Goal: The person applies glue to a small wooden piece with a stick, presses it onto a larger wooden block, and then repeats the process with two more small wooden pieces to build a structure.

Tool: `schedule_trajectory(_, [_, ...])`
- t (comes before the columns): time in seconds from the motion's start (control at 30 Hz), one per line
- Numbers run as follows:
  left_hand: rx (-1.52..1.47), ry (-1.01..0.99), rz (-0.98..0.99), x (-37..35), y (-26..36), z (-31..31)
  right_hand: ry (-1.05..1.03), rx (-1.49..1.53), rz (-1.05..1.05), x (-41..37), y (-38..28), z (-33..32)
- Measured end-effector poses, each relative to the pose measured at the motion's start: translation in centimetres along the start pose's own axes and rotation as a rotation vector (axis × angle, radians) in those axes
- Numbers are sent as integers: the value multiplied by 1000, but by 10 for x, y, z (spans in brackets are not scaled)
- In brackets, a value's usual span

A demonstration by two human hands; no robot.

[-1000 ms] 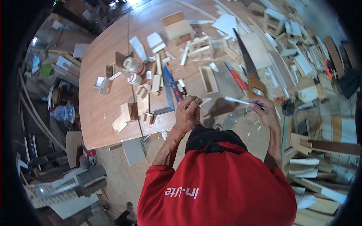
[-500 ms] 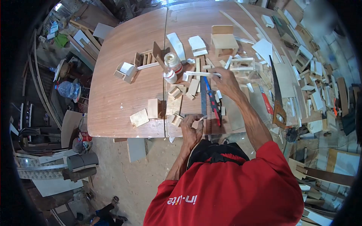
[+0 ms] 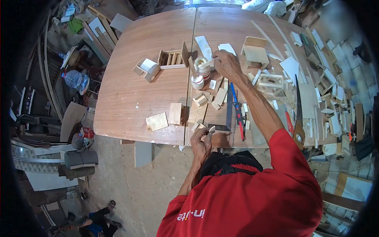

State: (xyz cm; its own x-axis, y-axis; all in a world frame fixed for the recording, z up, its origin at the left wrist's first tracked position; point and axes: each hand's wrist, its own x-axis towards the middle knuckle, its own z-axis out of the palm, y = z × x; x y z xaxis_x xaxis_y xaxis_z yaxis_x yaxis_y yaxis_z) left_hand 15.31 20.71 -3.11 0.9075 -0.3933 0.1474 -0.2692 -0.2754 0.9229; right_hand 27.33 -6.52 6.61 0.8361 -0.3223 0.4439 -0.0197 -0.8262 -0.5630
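At the lower center of the frame, I have the left hand closed on a small wood piece, held at the near edge of the tabletop. Just right of it, a square ruler lies flat, with a blue and red tool beside its blade. Farther up, at center, a small white jar stands in front of a larger open jar. I have the right hand at upper center, gripping a pale stick; the stick's tip is at the larger jar's mouth. I cannot tell whether they touch. Beyond, at upper right, stands a miniature chair.
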Motion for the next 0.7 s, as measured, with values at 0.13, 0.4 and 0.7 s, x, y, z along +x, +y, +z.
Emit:
schedule_trajectory(0.13, [1, 40, -47, -4, -4, -6, 112, -95, -4, 11, 7, -2])
schedule_trajectory(0.4, [9, 21, -129, -8, -2, -11, -32, -132, -95, 40, 6, 17])
schedule_trajectory(0.7, [-30, 33, -250, -10, 0, -13, -222, -294, -247, 69, 13, 51])
